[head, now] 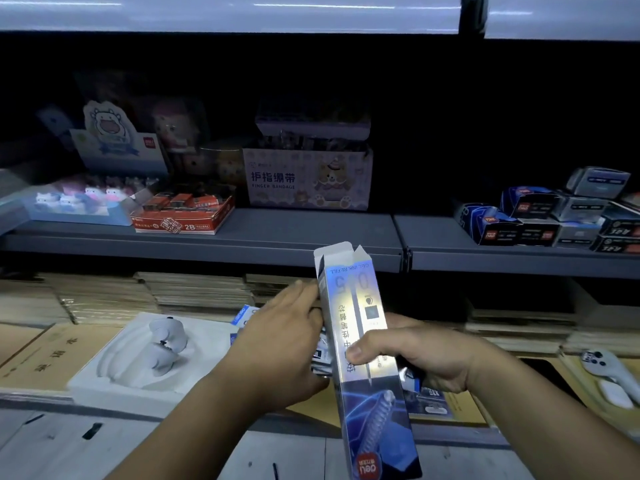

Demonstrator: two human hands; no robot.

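- While both hands work in front of it, the long grey metal shelf runs above and beyond them, and it has bare space straight behind the hands.
- Stacks of brown paper notebooks lie under that shelf, behind and on both sides of the hands.
- A pale cardboard carton with a bear picture and the words "finger bandage" stands on the shelf, above the left hand.
- A white moulded tray lies well to the left of the left hand.
- The long, narrow, shiny silver-and-blue cardboard box marked "gel ink refill" is in the air between the two hands, nearly upright and a little tilted, with its print upside down.
- The right hand is clamped around the middle of this box, with the thumb across the front face.
- The left hand lies with rather straight fingers against the left edge of the box; the fingertips are hidden behind it, so a real grip I cannot confirm.
- The white top flaps of the box stand open, and the inside is not visible.
- As I judge it, the picking up and opening are done. Handling the contents, closing the flaps and setting the box on a shelf are not yet done.
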